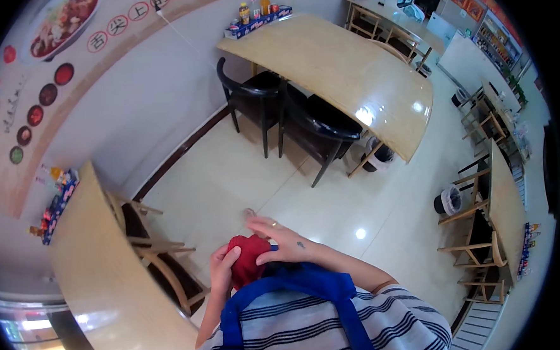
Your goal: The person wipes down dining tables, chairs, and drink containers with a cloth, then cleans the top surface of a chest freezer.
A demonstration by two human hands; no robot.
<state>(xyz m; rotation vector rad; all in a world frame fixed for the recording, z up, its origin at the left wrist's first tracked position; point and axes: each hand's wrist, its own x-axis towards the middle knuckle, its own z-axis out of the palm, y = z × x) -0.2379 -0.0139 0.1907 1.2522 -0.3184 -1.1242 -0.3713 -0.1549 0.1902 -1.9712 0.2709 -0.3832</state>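
A crumpled red cloth [249, 260] is bunched up in front of my chest, just above the blue apron [298, 280] I wear over a striped shirt. My left hand [222, 265] is closed on the cloth's left side, thumb pressed on its front. On the other side, my right hand [282, 242] has its fingers stretched out and apart from the thumb, which lies against the cloth's right edge. A small bit of blue shows between the cloth and my right palm; I cannot tell what it belongs to.
A long wooden table [350, 63] with black chairs [318, 125] stands ahead. To my left is another table [101, 267] with wooden chairs [177, 275]. A lined bin [449, 200] and more tables stand on the right. Blue condiment boxes [259, 22] sit against the wall.
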